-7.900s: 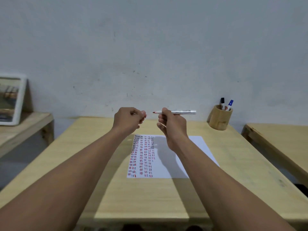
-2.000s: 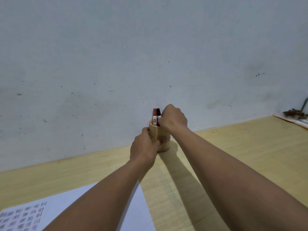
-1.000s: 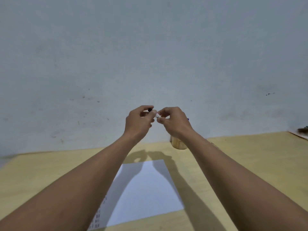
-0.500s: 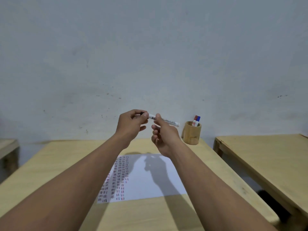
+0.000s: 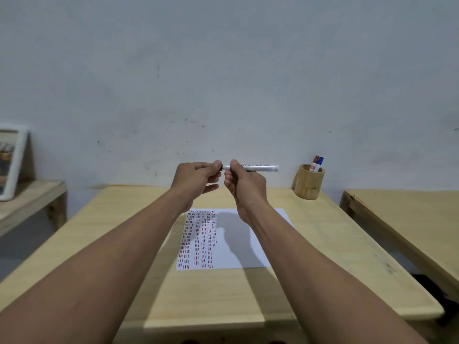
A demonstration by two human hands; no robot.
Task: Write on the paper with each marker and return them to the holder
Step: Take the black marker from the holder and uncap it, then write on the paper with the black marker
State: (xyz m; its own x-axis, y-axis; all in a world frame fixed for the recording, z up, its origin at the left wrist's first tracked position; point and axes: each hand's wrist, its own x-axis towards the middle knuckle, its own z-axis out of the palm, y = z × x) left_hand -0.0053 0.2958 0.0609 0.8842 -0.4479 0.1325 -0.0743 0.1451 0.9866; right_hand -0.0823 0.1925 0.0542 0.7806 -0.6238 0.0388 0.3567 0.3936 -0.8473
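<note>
My right hand (image 5: pixel 244 184) grips a white marker (image 5: pixel 258 167) held level above the table, its barrel pointing right. My left hand (image 5: pixel 197 180) pinches the marker's left end, where the cap is hidden in my fingers. Below lies a white paper (image 5: pixel 250 240) with columns of short red and black dashes on its left part. A round wooden holder (image 5: pixel 308 182) stands at the table's back right with a red-capped marker (image 5: pixel 314 163) and a blue-capped marker (image 5: pixel 320 163) in it.
The wooden table (image 5: pixel 323 256) stands against a pale wall. A second wooden table (image 5: pixel 407 219) is on the right across a narrow gap. On the left a lower bench (image 5: pixel 32 197) carries a framed picture (image 5: pixel 11 165).
The red marker went into the holder and my right hand took out a white-barrelled one. Both hands moved back over the paper, and my view swung left to centre on it.
</note>
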